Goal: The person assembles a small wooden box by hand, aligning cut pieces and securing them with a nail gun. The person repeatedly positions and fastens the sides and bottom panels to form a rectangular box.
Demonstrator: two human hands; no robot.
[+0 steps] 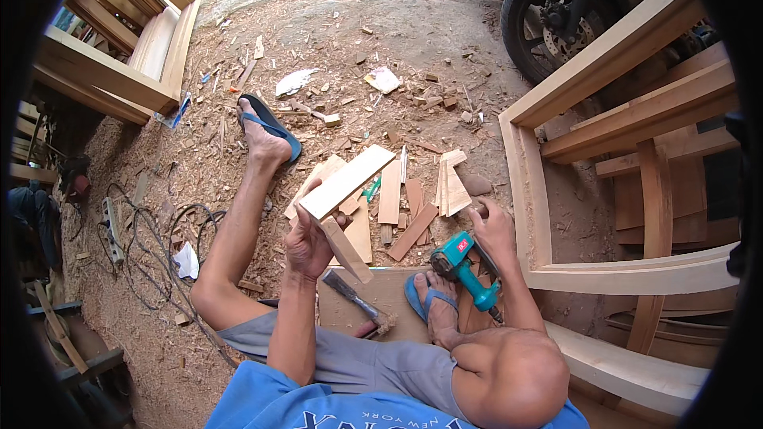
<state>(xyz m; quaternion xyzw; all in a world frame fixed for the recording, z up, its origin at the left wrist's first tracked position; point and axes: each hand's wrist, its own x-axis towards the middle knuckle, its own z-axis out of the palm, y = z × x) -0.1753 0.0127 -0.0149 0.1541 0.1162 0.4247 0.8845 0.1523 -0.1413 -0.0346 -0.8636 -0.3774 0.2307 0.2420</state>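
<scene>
1. Board (347, 181), pale and flat, held by its nearer end in the left hand (308, 242), fingers and thumb closed around the edges.
2. Long axis slanting away from the left palm, forward and to the right, raised over the loose slats (390, 197).
3. Left hand nearer, in contact with the board; right hand (494, 226) well apart, off to the right of the far end and closer to the body.
4. Also at the left hand, just below the board: a narrow slat (346, 250), slanting back toward the body and rightward. Joined to the board or merely held with it: cannot tell.
5. Right hand with fingers partly curled, just beside the wedge-shaped pieces (450, 183). Pinching one or only near: cannot tell.
6. Between the board's far end and the right hand: loose slats, then wedge-shaped pieces.
7. Beside the right forearm, a teal nail gun (467, 268); near the left wrist, a hammer (343, 286).
</scene>
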